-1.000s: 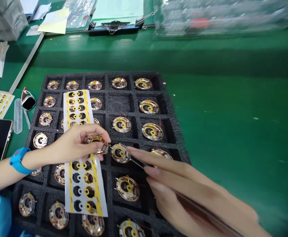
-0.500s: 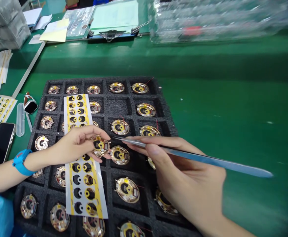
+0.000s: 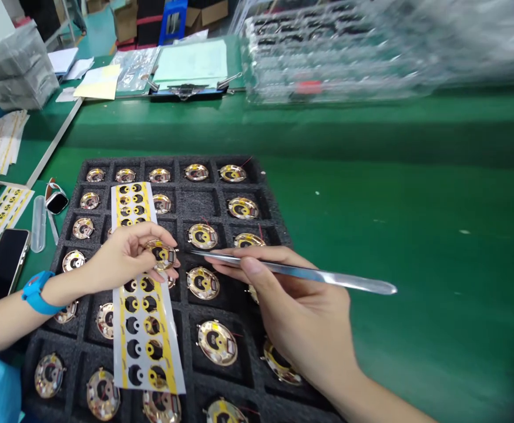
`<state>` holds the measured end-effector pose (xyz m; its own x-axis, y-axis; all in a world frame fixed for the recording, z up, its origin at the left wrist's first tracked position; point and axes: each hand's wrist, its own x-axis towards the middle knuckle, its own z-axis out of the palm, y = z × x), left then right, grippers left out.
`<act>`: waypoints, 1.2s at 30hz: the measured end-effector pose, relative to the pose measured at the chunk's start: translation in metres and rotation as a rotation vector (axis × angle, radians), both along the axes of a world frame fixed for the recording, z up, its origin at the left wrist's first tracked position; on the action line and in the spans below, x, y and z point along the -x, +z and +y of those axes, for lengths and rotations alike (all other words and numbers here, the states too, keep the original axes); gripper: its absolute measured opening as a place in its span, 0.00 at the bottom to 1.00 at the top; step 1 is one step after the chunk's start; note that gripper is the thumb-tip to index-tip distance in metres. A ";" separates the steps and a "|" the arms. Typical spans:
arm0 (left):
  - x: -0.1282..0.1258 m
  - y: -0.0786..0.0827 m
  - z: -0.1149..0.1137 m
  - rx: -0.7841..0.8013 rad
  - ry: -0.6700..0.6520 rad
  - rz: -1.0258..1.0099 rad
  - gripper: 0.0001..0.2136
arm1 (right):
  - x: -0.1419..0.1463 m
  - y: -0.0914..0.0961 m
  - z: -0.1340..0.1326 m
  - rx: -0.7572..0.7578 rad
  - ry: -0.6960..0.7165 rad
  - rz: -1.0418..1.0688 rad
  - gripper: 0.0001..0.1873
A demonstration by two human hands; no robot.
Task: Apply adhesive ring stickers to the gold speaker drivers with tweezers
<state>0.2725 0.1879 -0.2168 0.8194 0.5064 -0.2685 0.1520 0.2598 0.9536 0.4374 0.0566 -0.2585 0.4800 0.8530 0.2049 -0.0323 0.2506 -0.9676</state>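
Note:
Between its thumb and fingers, my left hand (image 3: 135,255) grips a round gold watch case (image 3: 162,255) with a black and yellow sticker on its face. My right hand (image 3: 303,311) holds metal tweezers (image 3: 322,277), their tips pointing left, a small gap from the case. Whether the tips hold anything is too small to tell. Both hands are over a black foam tray (image 3: 278,232), whose compartments carry several similar watch cases (image 3: 217,342). Across the tray lies a sheet of black and yellow stickers (image 3: 175,352), partly hidden under my left hand.
To the left lie a phone (image 3: 4,264), a smartwatch (image 3: 57,202), a clear plastic tube (image 3: 39,223) and another sticker strip (image 3: 5,220). A clipboard with papers (image 3: 190,64) is at the back. Clear plastic trays (image 3: 327,64) stand at the back right on the green table (image 3: 397,235).
The view has tilted up a little, showing more of the background. Both hands keep their holds; the right hand with the tweezers appears farther left, and the tweezers' rear end has swung up.

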 end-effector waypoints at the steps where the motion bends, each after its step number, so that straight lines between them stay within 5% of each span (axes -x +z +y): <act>1: -0.002 0.002 0.005 -0.035 0.018 0.010 0.11 | 0.000 0.000 0.000 -0.011 0.004 -0.016 0.04; 7: -0.041 0.015 0.049 -0.238 0.069 0.136 0.08 | 0.002 -0.001 0.001 0.006 0.022 -0.061 0.08; 14: -0.098 -0.006 0.058 -0.435 -0.050 0.259 0.12 | 0.002 0.001 0.000 0.041 0.047 -0.096 0.15; 17: -0.103 -0.005 0.054 -0.497 -0.190 0.315 0.14 | 0.003 0.001 0.001 0.032 0.050 -0.109 0.16; 22: -0.093 0.021 0.068 -0.714 -0.362 0.403 0.20 | 0.005 -0.002 0.001 0.011 0.069 -0.142 0.13; 25: -0.099 0.026 0.087 -0.905 -0.302 0.471 0.17 | 0.005 -0.004 0.001 0.006 0.077 -0.162 0.11; 29: -0.120 0.007 0.106 -1.086 -0.182 0.570 0.08 | 0.004 -0.004 0.001 0.006 0.080 -0.216 0.10; 33: -0.136 -0.011 0.114 -1.118 -0.110 0.613 0.09 | 0.004 -0.001 0.002 -0.021 0.073 -0.280 0.09; 36: -0.135 -0.005 0.116 -1.071 -0.065 0.565 0.09 | 0.004 0.001 0.004 -0.071 0.079 -0.318 0.07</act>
